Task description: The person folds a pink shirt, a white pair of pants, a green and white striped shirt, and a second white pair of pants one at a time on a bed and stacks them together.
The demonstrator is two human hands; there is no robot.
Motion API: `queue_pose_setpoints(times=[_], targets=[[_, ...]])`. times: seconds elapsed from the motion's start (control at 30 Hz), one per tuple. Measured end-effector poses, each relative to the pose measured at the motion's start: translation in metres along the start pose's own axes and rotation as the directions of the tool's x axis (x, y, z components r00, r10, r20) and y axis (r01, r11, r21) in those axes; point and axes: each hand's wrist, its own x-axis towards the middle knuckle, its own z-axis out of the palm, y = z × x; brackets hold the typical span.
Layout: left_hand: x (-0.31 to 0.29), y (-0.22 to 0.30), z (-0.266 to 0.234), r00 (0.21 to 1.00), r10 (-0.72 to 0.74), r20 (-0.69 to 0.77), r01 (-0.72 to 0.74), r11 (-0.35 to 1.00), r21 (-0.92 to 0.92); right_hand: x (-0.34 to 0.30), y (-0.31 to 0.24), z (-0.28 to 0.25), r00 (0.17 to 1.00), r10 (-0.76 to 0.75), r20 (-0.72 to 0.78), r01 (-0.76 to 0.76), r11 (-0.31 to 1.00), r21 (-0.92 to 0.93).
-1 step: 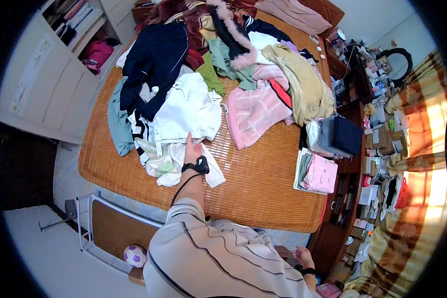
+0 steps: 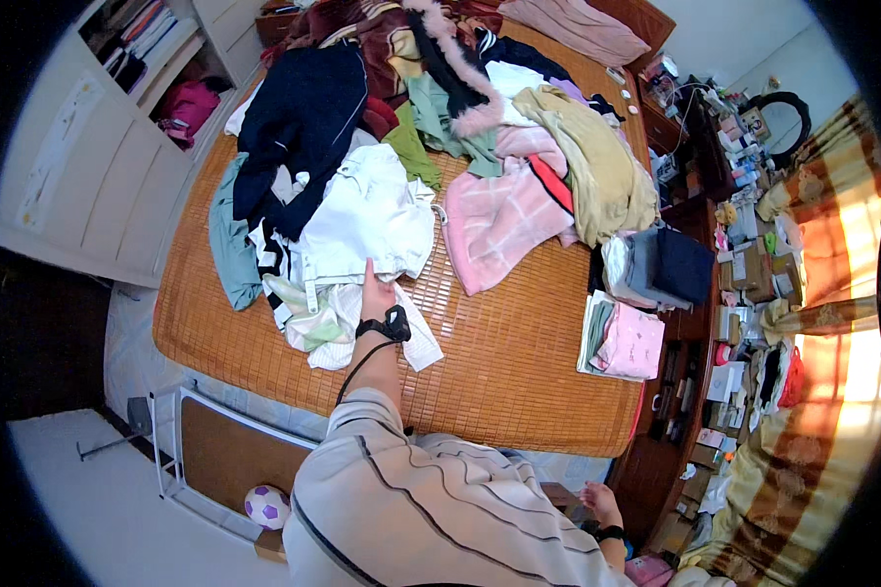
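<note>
My left hand (image 2: 378,295) lies at the near hem of white, thick-looking pants (image 2: 362,220) on the bed, one finger stretched onto the cloth. Its other fingers are only partly visible. Beneath that wrist spreads a pale green and white garment (image 2: 328,318). Down at the lower right, away from the clothes, my right hand (image 2: 601,501) is held low beside my body with its fingers curled and nothing seen in them. Dark wristbands circle both wrists. A navy garment (image 2: 303,108) and a pink checked garment (image 2: 504,225) flank the white pants.
The bed's woven mat (image 2: 519,391) carries a tan garment (image 2: 587,147) and folded pink clothes (image 2: 626,340) at its right edge. A cluttered shelf (image 2: 724,382) runs along the right. Left are a white cabinet (image 2: 88,186), a white-framed stand (image 2: 240,450) and a ball (image 2: 266,507).
</note>
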Motion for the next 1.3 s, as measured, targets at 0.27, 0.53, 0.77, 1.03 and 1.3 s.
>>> queue_pose_setpoints(times=[0.27,0.53,0.77,1.03,1.3], targets=[[-0.008,0.023,0.049,0.974,-0.111,0.195,0.135,0.984,-0.115,-0.002,-0.05,0.022,0.991,-0.11,0.082,0.118,0.987,-0.105],[-0.07,0.107,0.107,0.917,0.226,0.327,-0.32,0.909,0.268,0.008,-0.125,0.074,0.885,-0.323,0.336,0.42,0.866,-0.271],[-0.194,0.114,0.157,0.618,0.271,0.738,-0.785,0.16,0.599,-0.043,-0.227,0.164,0.66,-0.515,0.548,0.564,0.82,0.092],[-0.367,0.013,0.186,0.184,-0.709,0.681,-0.967,-0.254,-0.003,-0.075,-0.292,0.244,0.419,-0.493,0.763,0.022,0.845,0.534],[-0.409,-0.08,0.139,-0.039,-0.889,0.455,-0.909,-0.158,-0.386,-0.08,-0.261,0.167,0.116,-0.458,0.881,-0.041,0.884,0.465]])
